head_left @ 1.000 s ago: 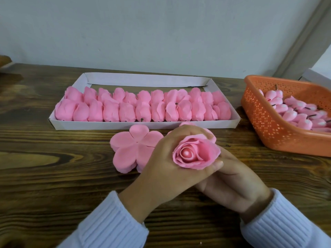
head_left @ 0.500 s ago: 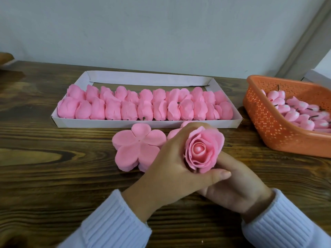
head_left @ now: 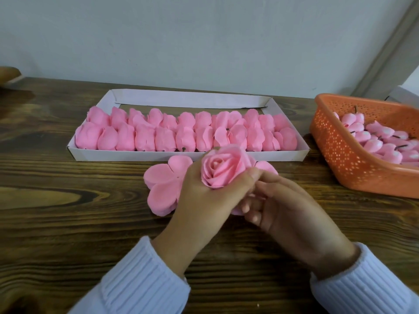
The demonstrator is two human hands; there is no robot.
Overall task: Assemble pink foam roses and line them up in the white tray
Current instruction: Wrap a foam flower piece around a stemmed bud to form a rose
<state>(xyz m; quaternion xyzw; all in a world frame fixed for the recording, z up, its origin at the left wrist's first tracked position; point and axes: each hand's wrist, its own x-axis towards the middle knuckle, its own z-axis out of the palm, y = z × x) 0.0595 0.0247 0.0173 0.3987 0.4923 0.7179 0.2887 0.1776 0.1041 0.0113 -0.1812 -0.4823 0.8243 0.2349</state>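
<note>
Head view: left hand (head_left: pixel 204 200) gripped the assembled rose (head_left: pixel 223 169) above the worktop (head_left: pixel 68 211), just in front of the white tray (head_left: pixel 181 156) with its two packed rows. Right hand (head_left: pixel 283 211) was curled under the bloom, blurred, and I couldn't tell if it pinched anything. Risk, as I judged it: a tight squeeze splaying the soft petals, or the placement nudging neighbouring roses. No writing readable.

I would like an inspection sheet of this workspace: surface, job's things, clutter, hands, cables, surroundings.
Surface: dark wood table.
Job's things: tray with two rows of roses; one rose held up; flat petals on table; basket of buds.
Clutter: nothing seen.
Hands: left hand grips the rose; right hand at its base, grip unclear.
Cables: nothing seen.
Surroundings: pale wall behind.
</note>
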